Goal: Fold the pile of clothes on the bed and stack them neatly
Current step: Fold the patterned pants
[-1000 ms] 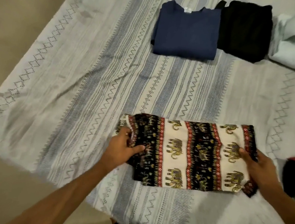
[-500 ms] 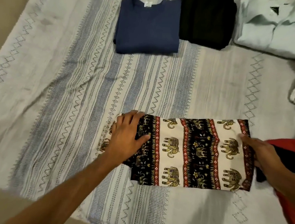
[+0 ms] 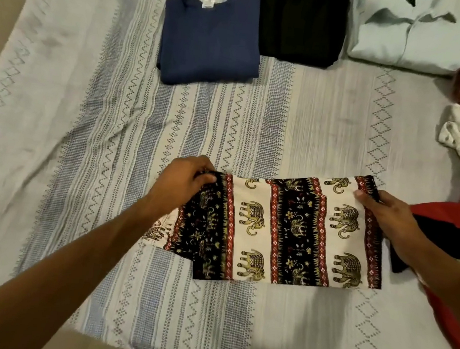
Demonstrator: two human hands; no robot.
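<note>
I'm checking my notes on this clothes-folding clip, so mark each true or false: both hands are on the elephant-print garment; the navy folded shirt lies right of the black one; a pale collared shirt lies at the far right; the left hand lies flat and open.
1. Both hands on the elephant-print garment: true; left hand and right hand touch its ends.
2. Navy folded shirt right of the black folded garment: false; it lies left of it.
3. Pale collared shirt at far right: true.
4. Left hand flat, open: false; it pinches the garment's far corner.
</note>
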